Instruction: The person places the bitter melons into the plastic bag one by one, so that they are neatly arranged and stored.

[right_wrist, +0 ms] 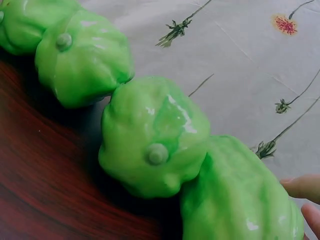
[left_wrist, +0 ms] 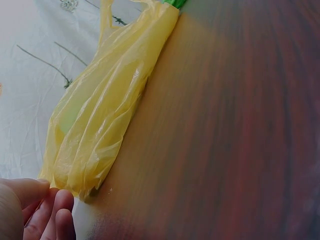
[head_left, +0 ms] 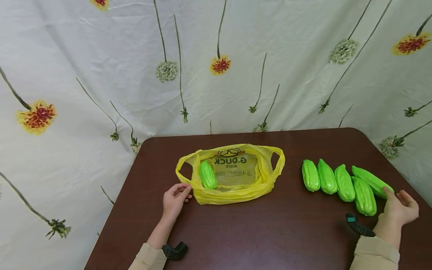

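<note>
A yellow plastic bag (head_left: 233, 195) lies with its mouth spread wide and one green ribbed gourd (head_left: 208, 175) inside at the left. My left hand (head_left: 176, 198) pinches the bag's near left rim; in the left wrist view, thumb and fingers meet at a corner of the yellow plastic. On the right, several more glossy gourds (head_left: 345, 183) sit side by side in a row. My right hand (head_left: 399, 208) is at the near end of the slanted outermost gourd (head_left: 369, 180). Its fingertips (right_wrist: 300, 188) come right to that gourd's side in the right wrist view.
The dark brown table (head_left: 256, 232) has rounded far corners. Behind it hangs a pale cloth (head_left: 236, 93) printed with flowers. The bag's looped handles (head_left: 281, 161) stand up at its left and right ends.
</note>
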### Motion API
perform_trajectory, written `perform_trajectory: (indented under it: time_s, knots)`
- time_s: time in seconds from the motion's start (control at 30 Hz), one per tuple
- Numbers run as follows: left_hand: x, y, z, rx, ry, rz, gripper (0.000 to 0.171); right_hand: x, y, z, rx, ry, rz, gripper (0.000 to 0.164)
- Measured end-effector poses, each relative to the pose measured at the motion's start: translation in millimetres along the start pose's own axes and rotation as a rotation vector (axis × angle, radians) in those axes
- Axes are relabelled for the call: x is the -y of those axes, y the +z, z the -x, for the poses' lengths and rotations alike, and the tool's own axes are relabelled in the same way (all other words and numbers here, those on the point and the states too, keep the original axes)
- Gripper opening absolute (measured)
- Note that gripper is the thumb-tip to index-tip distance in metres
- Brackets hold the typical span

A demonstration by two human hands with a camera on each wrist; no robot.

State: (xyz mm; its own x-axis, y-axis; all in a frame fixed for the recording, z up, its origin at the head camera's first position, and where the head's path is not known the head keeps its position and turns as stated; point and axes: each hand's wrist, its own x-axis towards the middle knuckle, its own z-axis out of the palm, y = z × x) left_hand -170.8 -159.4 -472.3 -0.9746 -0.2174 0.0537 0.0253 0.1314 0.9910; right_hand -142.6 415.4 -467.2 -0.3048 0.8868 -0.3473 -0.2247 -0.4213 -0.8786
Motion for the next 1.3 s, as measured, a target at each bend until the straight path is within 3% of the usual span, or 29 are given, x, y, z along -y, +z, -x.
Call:
perform_trajectory:
  time_s: [0.27,0.57,1.3]
  knots:
    - [-0.5,0.3,-0.1,-0.002,0.002,0.001,0.018,-2.2,-1.6,-3.1,0.016,-0.009,0.044,0.037]
    - [0.1,0.6,0.0,0.0,0.005,-0.008,0.019,-6.3,-0.9,-4.1,0.099,-0.029,0.213,0.041]
    - [0.4,0.0,0.2,0.002,0.015,-0.011,0.018,-10.2,2.4,-4.9,0.069,-0.007,0.312,0.041]
